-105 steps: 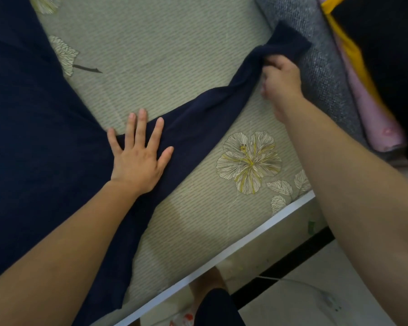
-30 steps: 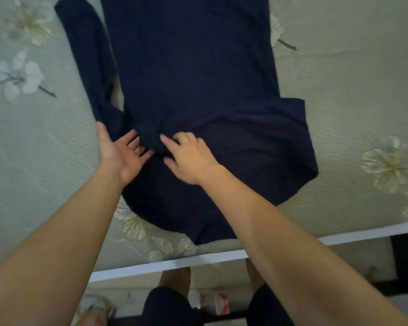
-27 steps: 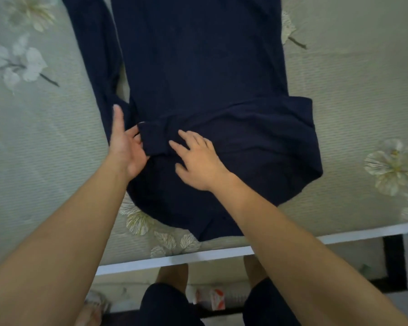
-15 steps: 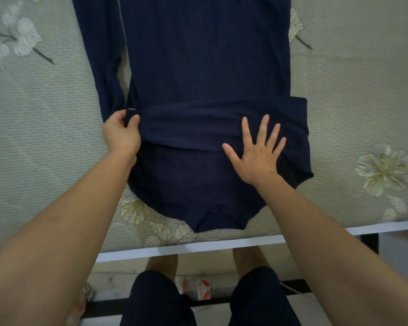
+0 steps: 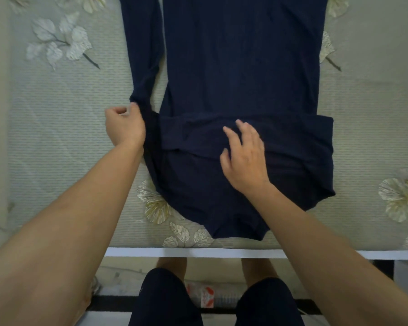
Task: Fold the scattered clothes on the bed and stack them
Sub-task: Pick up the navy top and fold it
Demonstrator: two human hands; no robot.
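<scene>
Left hand is curled against the straight sleeve; can't tell if it grips cloth. Navy top lies flat on the bed: soft, light, limp, probably best pinched at the edges. Right hand rests loose-fingered on the folded sleeve.

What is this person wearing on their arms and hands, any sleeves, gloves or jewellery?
The left forearm and right forearm are bare, with no sleeves in view. The left hand and right hand show no gloves, rings, watch or bracelets.
</scene>
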